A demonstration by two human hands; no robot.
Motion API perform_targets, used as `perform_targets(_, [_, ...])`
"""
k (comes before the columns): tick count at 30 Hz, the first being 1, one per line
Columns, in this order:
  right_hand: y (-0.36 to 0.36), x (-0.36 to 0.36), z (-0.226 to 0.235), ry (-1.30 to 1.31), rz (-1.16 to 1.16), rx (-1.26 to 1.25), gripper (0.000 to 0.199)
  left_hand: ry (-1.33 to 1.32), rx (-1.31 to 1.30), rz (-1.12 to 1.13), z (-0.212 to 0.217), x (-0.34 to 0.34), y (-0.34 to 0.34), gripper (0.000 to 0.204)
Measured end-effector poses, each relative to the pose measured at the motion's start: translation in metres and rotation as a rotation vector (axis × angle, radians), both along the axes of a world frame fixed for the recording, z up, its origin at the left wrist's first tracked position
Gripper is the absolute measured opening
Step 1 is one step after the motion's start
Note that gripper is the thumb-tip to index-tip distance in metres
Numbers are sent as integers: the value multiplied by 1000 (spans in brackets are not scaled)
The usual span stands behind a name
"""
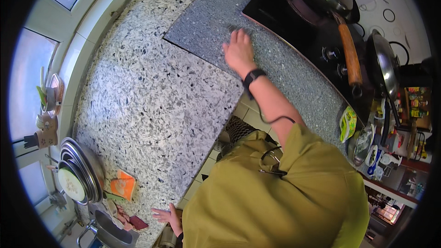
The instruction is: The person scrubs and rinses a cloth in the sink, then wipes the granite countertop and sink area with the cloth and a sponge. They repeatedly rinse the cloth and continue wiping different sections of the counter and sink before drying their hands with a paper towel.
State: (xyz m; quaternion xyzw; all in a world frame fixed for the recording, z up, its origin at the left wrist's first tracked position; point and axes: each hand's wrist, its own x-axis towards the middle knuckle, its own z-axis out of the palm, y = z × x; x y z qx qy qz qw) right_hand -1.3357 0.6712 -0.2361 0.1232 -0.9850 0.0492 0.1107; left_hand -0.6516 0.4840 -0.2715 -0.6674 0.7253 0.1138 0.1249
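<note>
Head view: two hands (239,55) at two speckled countertops (156,105).

Right hand (239,55) outstretched, left hand (173,219) splayed

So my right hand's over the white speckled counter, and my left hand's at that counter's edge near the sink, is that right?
Not quite: the head view shows your right hand over the grey counter, not the white speckled counter. Your left hand is at the latter's edge near the sink.
</note>
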Motion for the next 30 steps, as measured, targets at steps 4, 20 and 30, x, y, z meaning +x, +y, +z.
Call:
perform_targets(4, [17, -26, -10, 79, -77, -60, 60, -13, 87, 32, -4, 2, -5, 111])
perform_targets(20, [46, 86, -9, 89, 357, -82, 44, 70, 104, -20, 26, -32, 3, 113])
perform_targets(30, [184, 133, 20, -105, -51, 80, 46, 73, 56, -23, 13, -23, 1, 113])
